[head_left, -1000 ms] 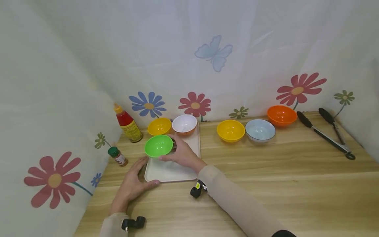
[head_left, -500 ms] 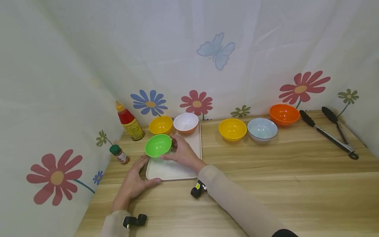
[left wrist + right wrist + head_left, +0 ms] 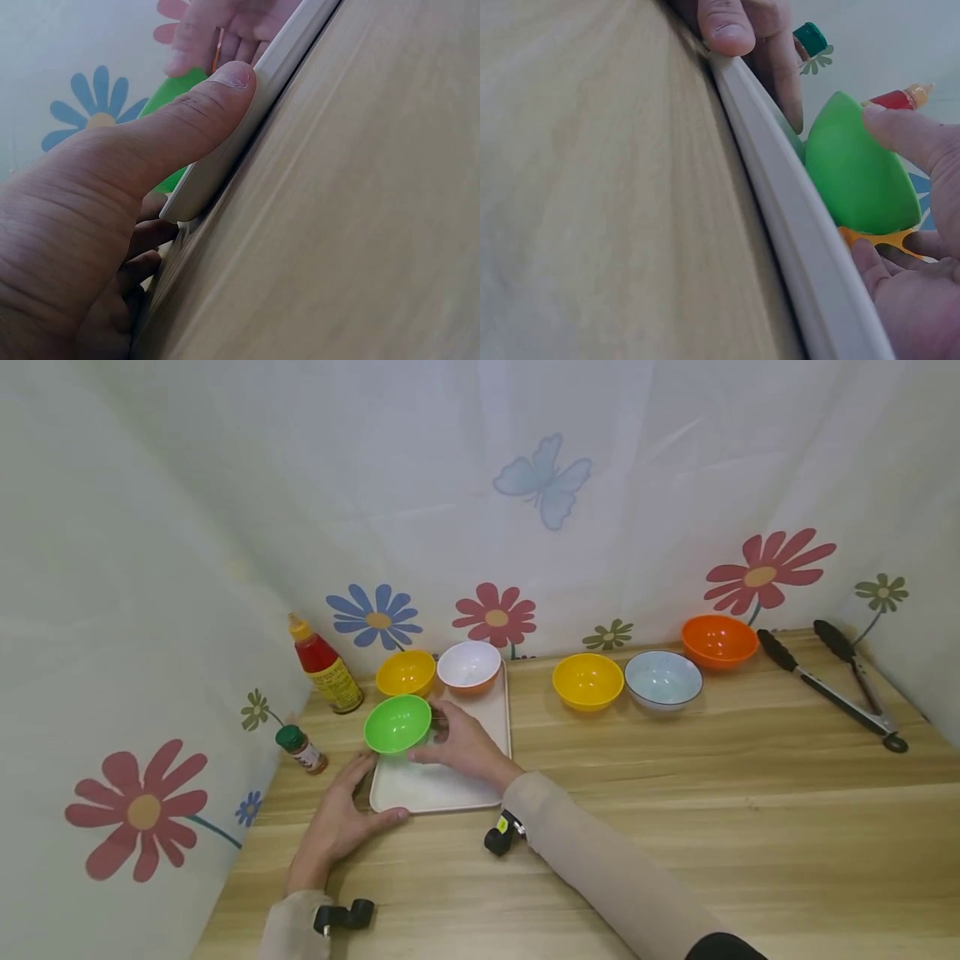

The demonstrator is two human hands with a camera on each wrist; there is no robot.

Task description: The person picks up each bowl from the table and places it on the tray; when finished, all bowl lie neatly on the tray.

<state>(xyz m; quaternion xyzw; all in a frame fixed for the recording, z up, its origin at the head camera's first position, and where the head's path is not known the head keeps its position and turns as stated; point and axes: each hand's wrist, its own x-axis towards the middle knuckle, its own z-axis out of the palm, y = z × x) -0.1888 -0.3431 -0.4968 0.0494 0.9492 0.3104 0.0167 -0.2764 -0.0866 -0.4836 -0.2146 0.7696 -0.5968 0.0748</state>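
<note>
A small green bowl [image 3: 397,724] is at the left side of the white tray [image 3: 420,789]. My right hand [image 3: 465,743] is at its right side. The thumb touches the bowl near the rim, and the curled fingers are by the far side in the right wrist view. Contact between the bowl's base and the tray is hidden. My left hand [image 3: 337,827] spans the tray's near left corner, its thumb [image 3: 217,97] resting along the front rim and its fingers beside the left edge. Behind the green bowl are a yellow bowl [image 3: 406,673] and a white bowl [image 3: 469,666].
A red sauce bottle [image 3: 326,668] and a green-capped spice jar [image 3: 302,749] stand left of the tray. On the right are another yellow bowl [image 3: 588,682], a pale blue bowl [image 3: 663,680], an orange bowl [image 3: 719,642] and black-tipped tongs [image 3: 832,693]. A flowered curtain backs the table.
The green bowl has moved slightly left and appears a little lower. My right thumb now overlaps it less in the head view. My left hand stays at the tray corner.
</note>
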